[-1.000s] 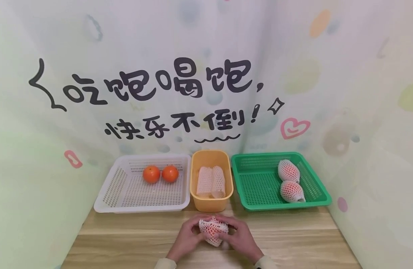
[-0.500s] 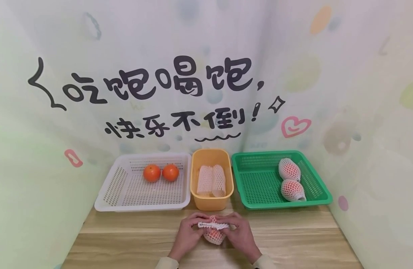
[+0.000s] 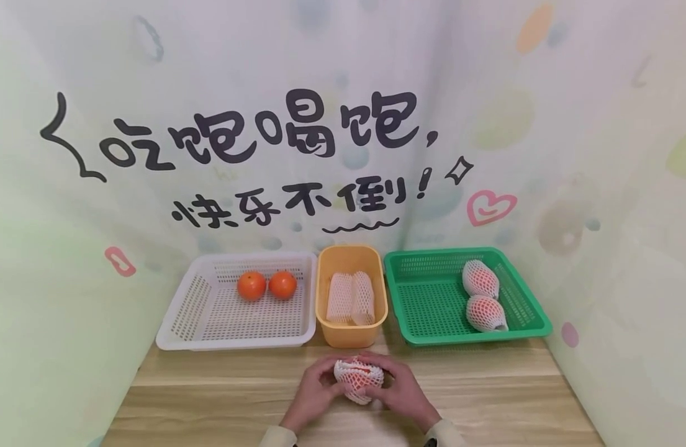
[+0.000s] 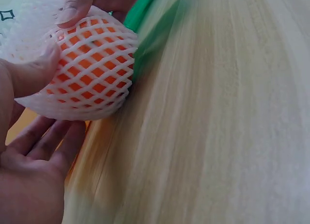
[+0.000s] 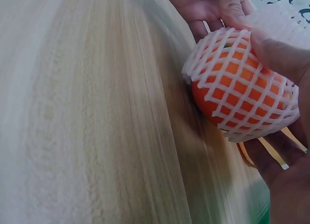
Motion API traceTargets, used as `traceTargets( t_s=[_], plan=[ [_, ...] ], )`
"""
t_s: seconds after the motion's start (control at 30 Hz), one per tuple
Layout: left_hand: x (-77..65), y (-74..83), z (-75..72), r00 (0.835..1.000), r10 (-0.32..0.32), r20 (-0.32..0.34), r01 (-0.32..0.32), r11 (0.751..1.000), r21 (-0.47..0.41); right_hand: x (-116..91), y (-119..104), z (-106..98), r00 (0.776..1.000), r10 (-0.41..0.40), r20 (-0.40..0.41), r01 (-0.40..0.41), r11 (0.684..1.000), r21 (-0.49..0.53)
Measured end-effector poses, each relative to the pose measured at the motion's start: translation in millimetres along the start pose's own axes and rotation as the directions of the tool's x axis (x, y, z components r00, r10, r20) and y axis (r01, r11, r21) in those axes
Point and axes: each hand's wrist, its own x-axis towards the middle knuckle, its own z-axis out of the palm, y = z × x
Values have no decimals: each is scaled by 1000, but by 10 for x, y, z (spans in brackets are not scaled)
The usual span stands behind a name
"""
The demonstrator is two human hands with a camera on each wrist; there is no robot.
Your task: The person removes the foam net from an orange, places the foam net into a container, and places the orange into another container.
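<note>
An orange-red tomato (image 5: pixel 232 88) sits inside a white foam net sleeve (image 3: pixel 359 388) just above the front of the wooden table. From the left side my left hand (image 3: pixel 313 388) grips it, thumb on the near face and fingers behind. My right hand (image 3: pixel 403 391) holds the other side the same way. In the left wrist view the net (image 4: pixel 92 64) stretches over the fruit, with its loose end bunched away from the camera. A strip of bare tomato shows at the net's edge in the right wrist view.
A white basket (image 3: pixel 169 340) with two bare tomatoes (image 3: pixel 251 286) stands back left. The yellow bin (image 3: pixel 351 338) in the middle holds two foam nets (image 3: pixel 339 299). Two netted fruits (image 3: pixel 480 279) lie in the green basket (image 3: pixel 432 338) at right.
The net's folded white rim, a flat band across the fruit half a second ago, now sits higher and spread around it. Both hands stay on the tomato and have shifted only slightly.
</note>
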Motion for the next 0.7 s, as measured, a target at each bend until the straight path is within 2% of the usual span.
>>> traceTargets(
  t_s=[0.1,0.27,0.4,0.5,0.57,0.7],
  plan=[
    [6,54,-3,999,5,-51,-4,1000,16,6,-72,7,999,-24,-39,23,999,-22],
    [2,363,-4,994,-39,-105,46,997,63,7,-362,-44,998,8,-62,-9,1000,-17],
    [10,280,6,989,-28,-146,45,993,114,33,-521,-53,993,40,-110,-42,999,-19],
    [24,176,2,986,1,-169,25,988,155,57,-589,-29,984,15,-177,-19,1000,-24],
    [34,173,-3,984,25,-176,7,984,177,69,-612,-11,978,-23,-208,16,999,-36],
    [50,161,-14,984,47,-174,-13,981,192,76,-606,1,974,-86,-211,74,995,-63]
  ],
)
